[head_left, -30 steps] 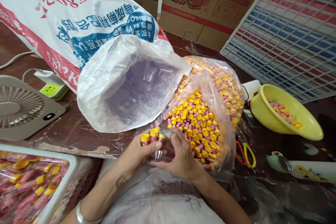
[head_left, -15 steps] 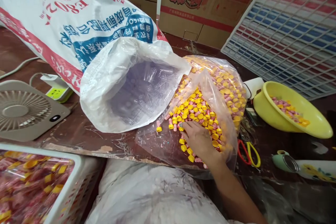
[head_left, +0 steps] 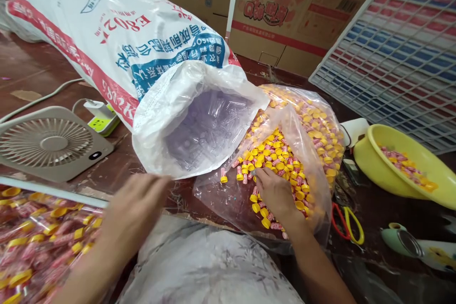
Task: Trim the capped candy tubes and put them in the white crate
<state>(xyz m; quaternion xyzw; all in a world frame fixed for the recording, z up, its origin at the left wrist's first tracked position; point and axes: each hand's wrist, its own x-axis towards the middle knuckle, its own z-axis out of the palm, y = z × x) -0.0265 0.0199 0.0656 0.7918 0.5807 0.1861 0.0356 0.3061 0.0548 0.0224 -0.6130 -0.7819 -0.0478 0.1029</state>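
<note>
My left hand (head_left: 138, 209) is in the air before the mouth of a large white woven sack (head_left: 156, 109), smeared by motion, its fingers pointing right. Clear plastic tube-like pieces (head_left: 203, 128) lie inside the sack. My right hand (head_left: 276, 194) rests on a heap of small yellow caps with pink-and-white printed pieces (head_left: 274, 152), its fingers bent and close together. What lies between those fingertips is hidden. The heap spills from a clear plastic bag (head_left: 320, 128) onto its flattened lip.
At left are a fan (head_left: 53, 142), a power strip (head_left: 103, 121) and a basket of yellow-capped tubes (head_left: 42, 247). At right are a yellow bowl (head_left: 374, 161), scissors (head_left: 347, 223) and a green-lidded bottle (head_left: 402, 242). Cartons (head_left: 270, 14) and a wire rack (head_left: 392, 57) stand behind.
My left hand has come into view from the lower left, up to the sack's mouth. My right hand stays at the heap. The view has shifted, so things appear further right and lower.
</note>
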